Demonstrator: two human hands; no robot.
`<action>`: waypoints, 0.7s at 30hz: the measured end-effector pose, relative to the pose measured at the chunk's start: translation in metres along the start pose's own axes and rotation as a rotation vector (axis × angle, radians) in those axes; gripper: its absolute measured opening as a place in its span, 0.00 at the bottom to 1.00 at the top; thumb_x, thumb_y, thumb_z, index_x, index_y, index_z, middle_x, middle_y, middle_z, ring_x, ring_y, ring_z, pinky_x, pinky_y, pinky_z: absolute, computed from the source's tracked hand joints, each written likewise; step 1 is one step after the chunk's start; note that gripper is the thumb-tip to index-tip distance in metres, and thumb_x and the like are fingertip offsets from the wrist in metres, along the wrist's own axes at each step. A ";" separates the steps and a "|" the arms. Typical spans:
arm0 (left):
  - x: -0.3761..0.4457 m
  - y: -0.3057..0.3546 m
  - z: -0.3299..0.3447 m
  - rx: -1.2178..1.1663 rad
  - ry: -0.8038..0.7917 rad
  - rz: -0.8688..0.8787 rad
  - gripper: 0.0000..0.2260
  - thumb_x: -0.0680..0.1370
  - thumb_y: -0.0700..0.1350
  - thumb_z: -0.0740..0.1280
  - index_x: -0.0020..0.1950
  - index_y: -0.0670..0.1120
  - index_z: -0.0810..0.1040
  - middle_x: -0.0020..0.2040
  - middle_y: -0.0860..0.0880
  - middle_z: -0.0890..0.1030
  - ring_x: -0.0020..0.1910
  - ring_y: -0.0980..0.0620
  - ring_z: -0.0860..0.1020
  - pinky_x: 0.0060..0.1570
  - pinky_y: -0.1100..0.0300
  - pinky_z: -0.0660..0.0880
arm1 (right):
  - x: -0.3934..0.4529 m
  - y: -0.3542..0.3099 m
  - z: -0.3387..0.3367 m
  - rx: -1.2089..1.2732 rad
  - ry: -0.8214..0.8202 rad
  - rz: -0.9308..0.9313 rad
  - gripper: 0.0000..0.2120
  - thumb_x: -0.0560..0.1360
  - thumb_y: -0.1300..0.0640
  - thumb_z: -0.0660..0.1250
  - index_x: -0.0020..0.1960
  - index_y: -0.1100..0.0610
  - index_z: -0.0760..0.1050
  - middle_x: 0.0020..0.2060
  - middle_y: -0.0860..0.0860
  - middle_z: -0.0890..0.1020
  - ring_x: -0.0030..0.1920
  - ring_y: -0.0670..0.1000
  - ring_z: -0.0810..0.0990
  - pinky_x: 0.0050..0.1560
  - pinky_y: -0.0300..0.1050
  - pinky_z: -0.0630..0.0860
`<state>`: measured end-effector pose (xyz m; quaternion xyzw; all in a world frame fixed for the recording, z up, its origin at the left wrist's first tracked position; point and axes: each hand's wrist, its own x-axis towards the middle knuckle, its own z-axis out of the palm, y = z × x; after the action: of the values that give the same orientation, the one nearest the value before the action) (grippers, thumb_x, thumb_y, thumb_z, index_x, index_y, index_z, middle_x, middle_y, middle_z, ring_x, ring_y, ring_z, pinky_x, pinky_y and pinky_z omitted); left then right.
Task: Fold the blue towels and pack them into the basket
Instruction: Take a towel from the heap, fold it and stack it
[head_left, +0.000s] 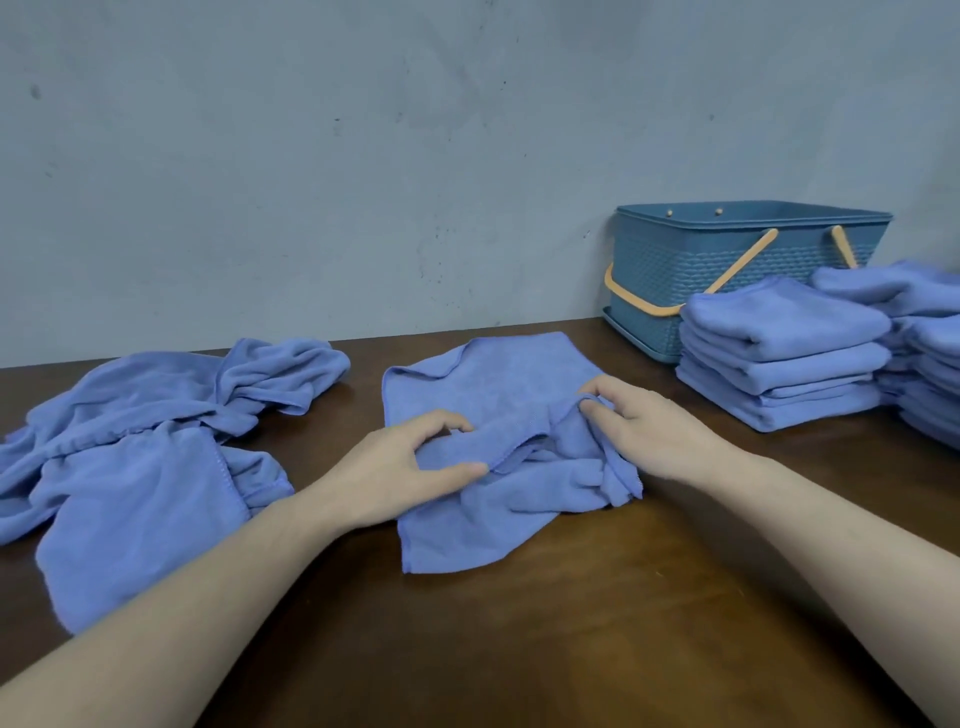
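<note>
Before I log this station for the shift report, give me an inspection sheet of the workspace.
Surface: dark wooden table.
Job's things: middle towel half spread; unfolded towels heaped on the left; folded stacks on the right; blue basket behind them, inside not visible.
Clutter: nothing seen.
Grips: left hand and right hand both pinch the middle towel.
Cables: nothing seen.
Surroundings: grey wall.
</note>
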<state>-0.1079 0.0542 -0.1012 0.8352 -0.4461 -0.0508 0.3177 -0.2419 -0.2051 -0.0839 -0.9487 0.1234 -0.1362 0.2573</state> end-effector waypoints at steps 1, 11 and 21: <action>-0.005 0.004 -0.001 0.036 -0.041 0.032 0.18 0.70 0.69 0.69 0.57 0.67 0.74 0.59 0.69 0.76 0.59 0.67 0.75 0.57 0.67 0.71 | -0.005 -0.001 -0.003 0.035 -0.017 0.011 0.11 0.84 0.48 0.56 0.48 0.49 0.72 0.39 0.53 0.81 0.41 0.53 0.79 0.47 0.54 0.74; -0.027 0.021 -0.002 -0.222 -0.108 -0.020 0.14 0.77 0.57 0.69 0.42 0.47 0.78 0.37 0.50 0.78 0.37 0.53 0.73 0.43 0.55 0.68 | -0.051 -0.005 -0.022 0.426 -0.252 0.499 0.11 0.81 0.56 0.53 0.47 0.60 0.70 0.30 0.58 0.78 0.27 0.56 0.79 0.30 0.48 0.79; 0.026 0.019 -0.009 -0.585 0.147 -0.311 0.11 0.80 0.50 0.69 0.38 0.49 0.77 0.35 0.51 0.78 0.35 0.52 0.73 0.34 0.58 0.66 | -0.026 0.016 -0.043 0.084 -0.264 0.145 0.14 0.76 0.52 0.71 0.59 0.43 0.73 0.48 0.46 0.81 0.40 0.44 0.78 0.45 0.39 0.72</action>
<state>-0.1020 0.0307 -0.0780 0.7681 -0.2556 -0.1641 0.5637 -0.2828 -0.2304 -0.0619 -0.9354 0.1508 0.0038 0.3199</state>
